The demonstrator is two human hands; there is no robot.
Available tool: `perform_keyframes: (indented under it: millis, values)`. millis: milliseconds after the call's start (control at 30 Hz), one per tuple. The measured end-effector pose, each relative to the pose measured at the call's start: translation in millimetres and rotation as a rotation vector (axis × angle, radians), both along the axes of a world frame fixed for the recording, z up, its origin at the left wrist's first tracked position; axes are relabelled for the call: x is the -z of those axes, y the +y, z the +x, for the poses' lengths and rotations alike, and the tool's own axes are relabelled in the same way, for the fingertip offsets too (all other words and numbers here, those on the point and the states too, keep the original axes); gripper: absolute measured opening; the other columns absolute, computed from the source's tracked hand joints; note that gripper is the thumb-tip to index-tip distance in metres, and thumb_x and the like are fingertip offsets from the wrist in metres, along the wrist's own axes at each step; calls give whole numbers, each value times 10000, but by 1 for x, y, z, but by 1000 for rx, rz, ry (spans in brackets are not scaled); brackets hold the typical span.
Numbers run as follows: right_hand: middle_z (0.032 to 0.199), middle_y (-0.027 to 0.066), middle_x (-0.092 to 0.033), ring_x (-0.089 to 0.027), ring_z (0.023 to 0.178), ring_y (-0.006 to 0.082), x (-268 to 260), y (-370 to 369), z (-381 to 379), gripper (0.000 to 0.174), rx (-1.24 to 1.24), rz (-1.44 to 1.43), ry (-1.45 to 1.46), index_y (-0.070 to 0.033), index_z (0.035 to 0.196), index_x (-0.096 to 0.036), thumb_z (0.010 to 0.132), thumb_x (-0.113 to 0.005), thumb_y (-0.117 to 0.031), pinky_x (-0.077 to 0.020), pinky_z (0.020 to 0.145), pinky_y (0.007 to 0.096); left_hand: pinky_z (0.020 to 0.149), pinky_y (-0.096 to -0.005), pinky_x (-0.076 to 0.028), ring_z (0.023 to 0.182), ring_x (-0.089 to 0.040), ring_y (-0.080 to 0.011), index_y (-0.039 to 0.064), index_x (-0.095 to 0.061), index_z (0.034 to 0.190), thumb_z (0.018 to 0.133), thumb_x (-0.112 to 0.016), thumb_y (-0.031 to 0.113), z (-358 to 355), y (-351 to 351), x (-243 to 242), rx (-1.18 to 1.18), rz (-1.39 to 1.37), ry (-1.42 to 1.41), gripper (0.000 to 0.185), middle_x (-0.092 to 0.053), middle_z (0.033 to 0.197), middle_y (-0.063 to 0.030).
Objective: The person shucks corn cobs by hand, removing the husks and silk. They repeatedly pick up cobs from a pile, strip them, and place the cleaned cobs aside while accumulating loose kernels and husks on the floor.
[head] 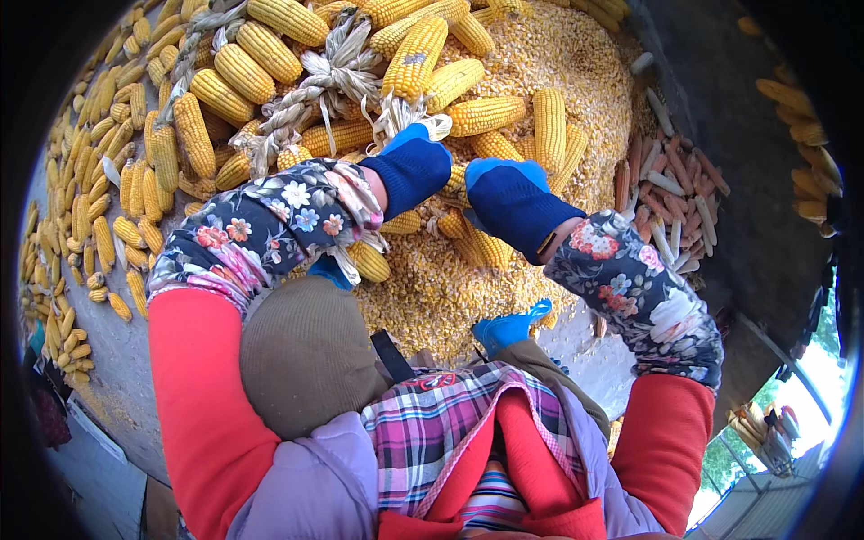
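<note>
My left hand [413, 167], in a blue work glove, is closed at the pale dried husk [398, 120] of corn cobs. Just above it lies a yellow cob [415, 61] with a dark patch on its kernels. To its right my right hand [511, 202], gloved alike, is curled over the heap; its fingers are mostly hidden, so any grip cannot be made out. Cobs [480, 246] lie below and between the hands. A braid of dried husks [331, 74] ties several cobs together at the upper left.
Loose corn kernels [432, 297] form a wide pile under the cobs. Stripped cobs [675, 196] are heaped on the right. Many whole cobs [101, 169] spread over the floor [128, 351] at left. My knee [307, 358] and a blue-covered foot [506, 331] border the pile.
</note>
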State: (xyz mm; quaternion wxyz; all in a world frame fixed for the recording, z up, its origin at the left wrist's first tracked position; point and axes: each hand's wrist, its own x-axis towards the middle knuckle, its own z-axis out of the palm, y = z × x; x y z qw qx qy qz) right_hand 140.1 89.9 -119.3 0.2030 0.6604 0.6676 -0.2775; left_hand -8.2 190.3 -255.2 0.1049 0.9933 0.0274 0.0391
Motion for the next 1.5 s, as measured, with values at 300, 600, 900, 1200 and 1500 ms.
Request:
perform_keyframes:
  millis: [300, 600, 900, 1200, 1500]
  values:
    - [816, 111, -736, -733, 755, 361, 14, -1, 12, 234, -398, 61, 50, -116, 936, -711, 865, -763, -333, -577, 659, 472, 705, -430, -468, 613, -635, -272, 160, -677, 690, 820, -680, 166, -18, 9, 5, 442, 273, 165, 130, -630, 622, -71]
    - [1223, 133, -678, -654, 1165, 328, -11, 32, 74, 614, -260, 157, -126, -75, 1256, -659, 801, -811, -458, -517, 980, 472, 688, -484, -554, 732, -682, -384, 104, -750, 924, 869, -779, 366, -40, 37, -66, 196, -288, 206, 270, -699, 767, -143]
    - [1206, 129, -697, -642, 1207, 313, 101, 61, 53, 622, -79, 348, -233, -80, 1261, -651, 800, -836, -455, -451, 1103, 465, 953, -462, -564, 1124, -681, -395, 102, -611, 1426, 918, -762, 292, -33, 17, -48, -309, -498, -285, 563, -687, 1285, -183]
    - [1375, 143, -599, -536, 1322, 320, 16, 23, 51, 621, -315, 667, -227, -29, 1241, -635, 847, -769, -490, -412, 1156, 481, 1037, -486, -520, 1214, -640, -412, 35, -523, 1502, 857, -811, 384, -11, 24, -89, -323, -207, -447, 788, -631, 1379, -240]
    - [964, 97, -657, -693, 817, 266, -28, -32, 21, 879, -203, 472, 9, -23, 1376, -553, 751, -838, -570, -535, 716, 422, 779, -506, -582, 865, -727, -447, 100, -611, 1305, 742, -827, 657, 1, 7, -114, -161, -707, 359, 821, -744, 944, -245]
